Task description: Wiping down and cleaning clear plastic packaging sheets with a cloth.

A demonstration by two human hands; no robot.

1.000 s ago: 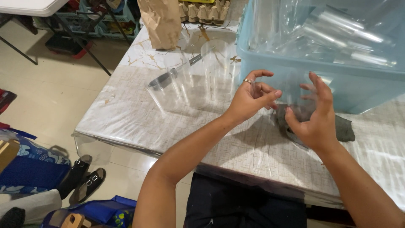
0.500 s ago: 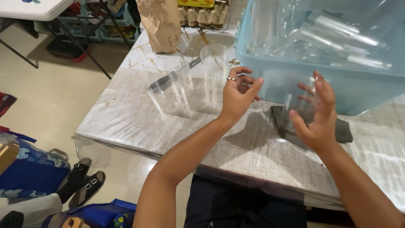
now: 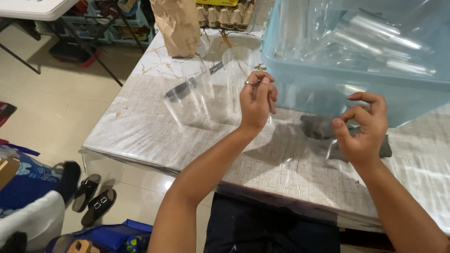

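Layout of the table (image 3: pixel 154 136) seen from above the seated person

The clear plastic cups (image 3: pixel 206 93) stand left of centre on the table, with a metal scoop (image 3: pixel 187 86) lying just behind them; the left hand (image 3: pixel 257 100) is raised directly right of the cups, fingertips pinched together, and the right hand (image 3: pixel 362 131) hovers further right, fingers curled and apart, over a dark cloth (image 3: pixel 323 129) that lies on the table in front of the plastic bin (image 3: pixel 337 86); the bin occupies the far right and holds sleeves of plastic cups (image 3: pixel 375 40); a paper bag (image 3: pixel 176 26) stands at the far edge, an egg carton (image 3: pixel 225 14) right of it; sandals (image 3: pixel 93 199) lie on the floor, lower left
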